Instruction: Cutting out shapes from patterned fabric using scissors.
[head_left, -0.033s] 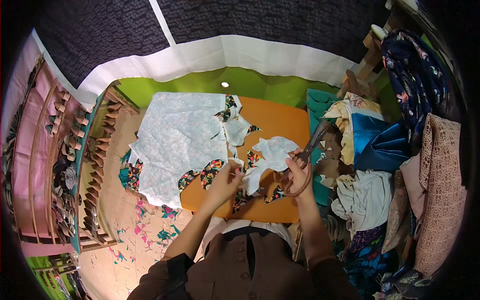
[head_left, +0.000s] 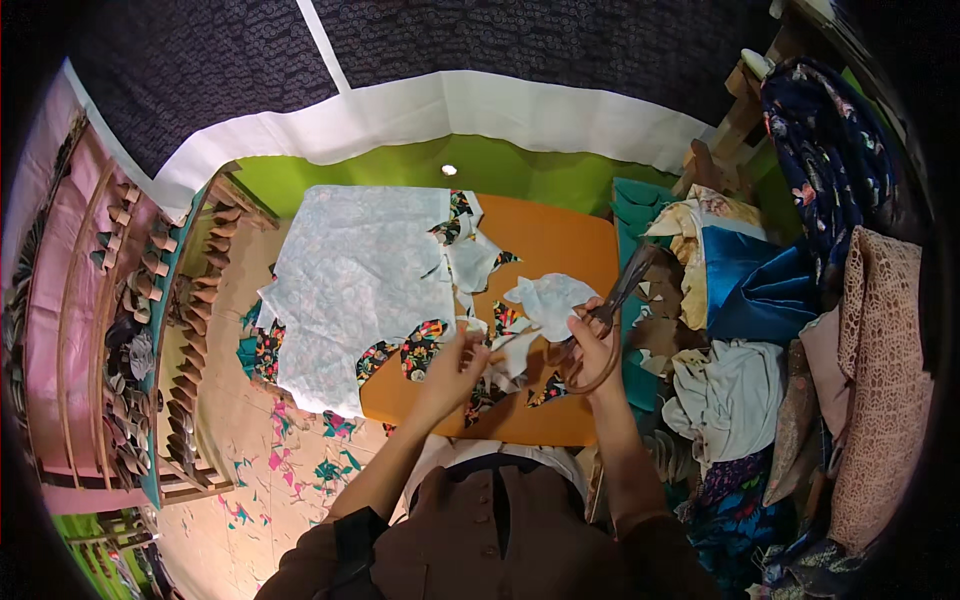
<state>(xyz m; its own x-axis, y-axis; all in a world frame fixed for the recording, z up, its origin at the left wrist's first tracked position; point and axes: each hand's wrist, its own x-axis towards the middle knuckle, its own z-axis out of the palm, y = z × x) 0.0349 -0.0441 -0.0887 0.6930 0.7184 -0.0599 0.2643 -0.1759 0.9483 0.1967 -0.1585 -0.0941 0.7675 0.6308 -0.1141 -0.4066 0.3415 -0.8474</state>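
The white cloth piece (head_left: pixel 545 300) lies over the orange table (head_left: pixel 560 245), just past both hands. Its near edge runs down to the left hand (head_left: pixel 455 365), which pinches it tight. The right hand (head_left: pixel 592 345) is closed on big scissors (head_left: pixel 612 305). They point up and to the right, away from the person. The scissors sit just right of the piece. A bigger white cloth (head_left: pixel 355 275) lies to the far left.
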